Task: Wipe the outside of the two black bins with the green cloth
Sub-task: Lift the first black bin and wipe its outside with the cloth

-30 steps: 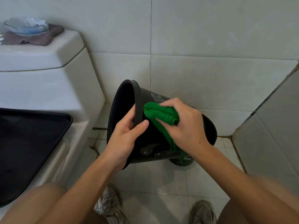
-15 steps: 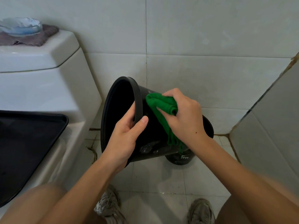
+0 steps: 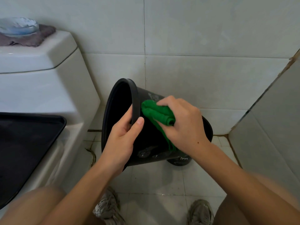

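A black bin (image 3: pixel 151 143) is held tipped on its side above the floor, its mouth facing left. My left hand (image 3: pixel 121 140) grips its rim, thumb on the outer wall and fingers inside. My right hand (image 3: pixel 183 125) presses a folded green cloth (image 3: pixel 155 114) against the bin's upper outer wall, just behind the rim. A strip of the cloth hangs down under my palm. A second black bin (image 3: pixel 180 161) stands on the floor behind and below the first, mostly hidden by it.
A white toilet (image 3: pixel 40 88) with a black lid (image 3: pixel 24 146) fills the left. On the tank sit a brownish towel (image 3: pixel 32 39) and a pale blue dish (image 3: pixel 17 26). Tiled walls close in behind and on the right. My shoes (image 3: pixel 108 207) rest on the tile floor.
The right hand and cloth have slid a little along the bin's outer wall near the rim. The left hand keeps its grip on the rim.
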